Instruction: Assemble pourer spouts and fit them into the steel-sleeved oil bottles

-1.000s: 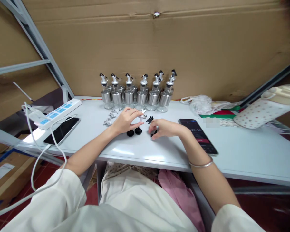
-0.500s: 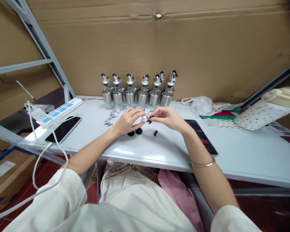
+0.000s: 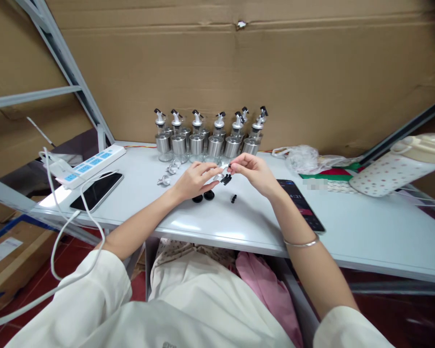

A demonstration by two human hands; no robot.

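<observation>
My left hand [image 3: 197,180] holds a silver pour spout [image 3: 219,177] between thumb and fingers. My right hand [image 3: 253,172] pinches at the top of that spout, where a little black shows by the fingertips. Just below, a small black piece [image 3: 226,180] sits between the hands; whether it is joined to the spout I cannot tell. On the table under my hands lie two round black caps [image 3: 209,195] and a small black stopper-like part [image 3: 233,198]. Loose silver spout parts [image 3: 163,180] rest left of my left hand.
Several glass-and-steel oil bottles [image 3: 196,144] with pour spouts stand in rows by the cardboard wall. At left are a power strip [image 3: 94,166], a white cable and a phone [image 3: 97,191]. Another phone [image 3: 304,205], a plastic bag [image 3: 304,158] and a dotted jug [image 3: 391,166] lie right.
My right fingers have moved slightly up along the spout. The black piece below them shows more clearly now. My left hand keeps its hold, and the view has shifted a little.
</observation>
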